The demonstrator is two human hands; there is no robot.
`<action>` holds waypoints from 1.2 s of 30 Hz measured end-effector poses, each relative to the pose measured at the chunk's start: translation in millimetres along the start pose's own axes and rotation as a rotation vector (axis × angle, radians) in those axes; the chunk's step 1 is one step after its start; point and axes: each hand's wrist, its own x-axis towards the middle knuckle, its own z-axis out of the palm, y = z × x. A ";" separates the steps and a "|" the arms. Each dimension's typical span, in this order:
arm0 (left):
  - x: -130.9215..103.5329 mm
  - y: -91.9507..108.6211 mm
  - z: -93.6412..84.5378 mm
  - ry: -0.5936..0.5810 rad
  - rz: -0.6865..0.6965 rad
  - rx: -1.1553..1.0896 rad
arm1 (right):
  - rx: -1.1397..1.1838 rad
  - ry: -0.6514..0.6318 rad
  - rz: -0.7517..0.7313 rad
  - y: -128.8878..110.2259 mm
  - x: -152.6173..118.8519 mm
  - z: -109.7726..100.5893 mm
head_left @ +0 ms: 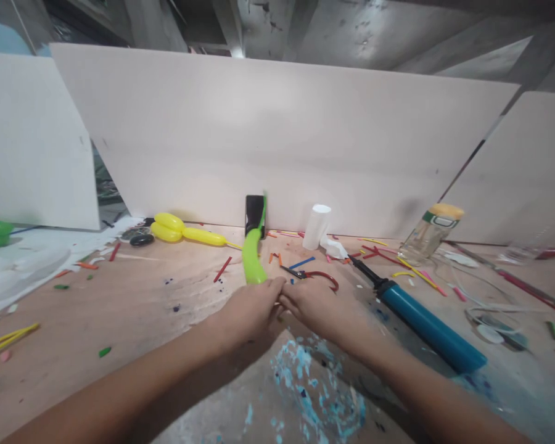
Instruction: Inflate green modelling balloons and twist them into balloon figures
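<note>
A long lime-green balloon rises from between my hands, its thin uninflated tail pointing up in front of a black phone. My left hand is closed around the balloon's lower end. Touching it at the fingertips, my right hand is closed too, in a pinch; the balloon's near end is hidden by the fingers. Just beyond my right hand lie scissors with red handles. A blue hand pump with a black nozzle rests to the right of it.
A twisted yellow balloon lies at the back left. A white cylinder and a yellow-lidded jar stand near the upright white board. Balloon scraps litter the table, with blue paint flakes in front.
</note>
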 end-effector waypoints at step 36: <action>37.1 -10.0 -62.1 0.378 0.079 -1.026 | 0.326 0.499 -0.020 7.1 34.4 -29.7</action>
